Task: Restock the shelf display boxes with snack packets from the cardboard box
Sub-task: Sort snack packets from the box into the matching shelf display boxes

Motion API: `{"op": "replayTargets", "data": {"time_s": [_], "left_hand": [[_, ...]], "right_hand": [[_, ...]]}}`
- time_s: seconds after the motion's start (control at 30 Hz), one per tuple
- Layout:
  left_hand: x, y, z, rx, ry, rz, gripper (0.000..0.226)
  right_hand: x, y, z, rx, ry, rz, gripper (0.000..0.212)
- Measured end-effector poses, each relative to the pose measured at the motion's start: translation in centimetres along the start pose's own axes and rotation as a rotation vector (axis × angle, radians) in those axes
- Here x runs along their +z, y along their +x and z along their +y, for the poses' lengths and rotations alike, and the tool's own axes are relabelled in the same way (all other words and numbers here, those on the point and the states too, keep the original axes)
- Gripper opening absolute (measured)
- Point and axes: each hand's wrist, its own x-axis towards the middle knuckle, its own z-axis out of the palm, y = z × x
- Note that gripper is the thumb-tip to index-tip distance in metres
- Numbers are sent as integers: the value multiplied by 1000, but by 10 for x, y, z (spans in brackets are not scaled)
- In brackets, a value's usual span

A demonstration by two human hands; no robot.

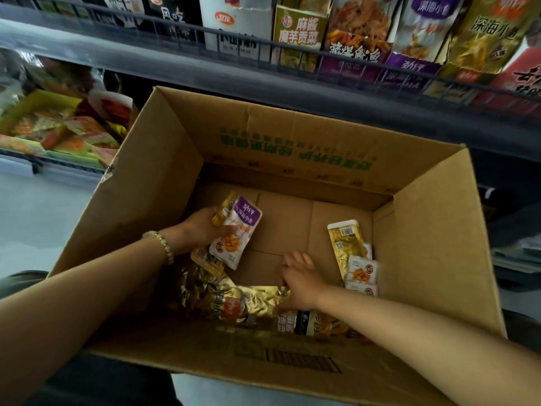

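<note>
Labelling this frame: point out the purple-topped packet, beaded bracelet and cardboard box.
purple-topped packet [247, 222]: head view, white front.
beaded bracelet [164, 244]: head view, wrist-top beads.
cardboard box [424, 259]: head view, right inner wall.

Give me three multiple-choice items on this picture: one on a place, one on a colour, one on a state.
1. The gold foil packet with a barcode lies: A. on the shelf; B. by the right wall of the brown cardboard box; C. on the floor outside.
2. The top band of the white snack packet gripped by the left hand is: A. purple; B. green; C. red.
3. The box is: A. taped shut; B. heaped to the rim; C. open and nearly empty.

Answers: 1 B, it lies inside, close against that wall. 2 A, the band around the white lettering is purple. 3 C, bare cardboard floor shows between a few packets.
</note>
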Motion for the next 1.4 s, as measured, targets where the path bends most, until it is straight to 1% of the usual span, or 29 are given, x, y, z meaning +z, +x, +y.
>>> {"op": "replayTargets", "data": {"time_s": [0.07, 0.13, 0.2, 0.23, 0.33, 0.4, 0.47, 0.5, 0.57, 0.63, 0.7, 0.73, 0.77, 0.8, 0.87, 0.97, 1.0, 1.03, 1.1, 1.17, 1.2, 1.27, 1.33, 1.4], "left_hand": [[-1, -1, 1, 5, -20, -4, 24], [-3, -2, 3, 27, -28, -25, 23], [-6, -2, 6, 61, -31, -35, 26], [-7, -3, 8, 76, -37, -33, 26], [-13, -5, 15, 128, -22, -9, 21], [-18, -8, 20, 154, 32, 16, 18], [-26, -12, 26, 143, 55, 24, 10], [-29, -15, 31, 132, 56, 3, 7], [-32, -23, 46, 126, 36, -98, 7], [-25, -36, 65, 141, -25, -250, 12], [-15, -48, 83, 154, -35, -366, 30], [-9, -53, 90, 166, -21, -397, 38], [-4, -56, 96, 183, -14, -416, 39], [1, -58, 101, 204, -21, -427, 35], [10, -60, 108, 238, -85, -413, 24], [25, -61, 116, 280, -275, -317, 25], [29, -61, 118, 307, -335, -264, 26], [32, -62, 121, 332, -390, -205, 25], [36, -63, 125, 360, -497, -76, 20], [37, -64, 127, 369, -566, 14, 23], [36, -64, 128, 371, -587, 19, 30], [34, -64, 128, 337, -654, -28, 40], [33, -65, 129, 284, -732, -96, 37], [31, -63, 129, 254, -780, -129, 38]], "right_hand": [[5, -2, -5, 9, 86, -41, 48], [6, -2, -8, 34, 360, -142, 25], [0, 0, -7, 62, 677, -225, 26], [-4, 1, -3, 78, 743, -217, 25], [-31, 7, 5, 86, 859, -92, 28], [-63, 5, 11, 57, 868, -1, 28], [-103, -5, 15, -3, 771, 1, 18], [-121, -12, 16, -45, 716, -29, 12], [-147, -27, 16, -113, 621, -31, 10], [-160, -39, 16, -143, 638, 91, 15], [-167, -49, 15, -158, 726, 241, 21], [-170, -53, 15, -166, 780, 305, 24], [-173, -57, 14, -175, 839, 360, 28], [-175, -61, 14, -182, 904, 420, 32], [-178, -66, 14, -161, 1024, 604, 36], [-183, -72, 16, -93, 1244, 947, 30], [-183, -73, 18, -63, 1301, 1015, 30], [-183, -75, 19, -31, 1334, 1034, 33], [-180, -77, 17, -5, 1367, 971, 39], [-175, -77, 14, -37, 1323, 911, 29], [-173, -75, 13, -52, 1315, 900, 22], [-172, -72, 13, -83, 1371, 850, 14], [-173, -69, 13, -118, 1416, 765, 15], [-174, -67, 12, -152, 1439, 738, 17]]}}
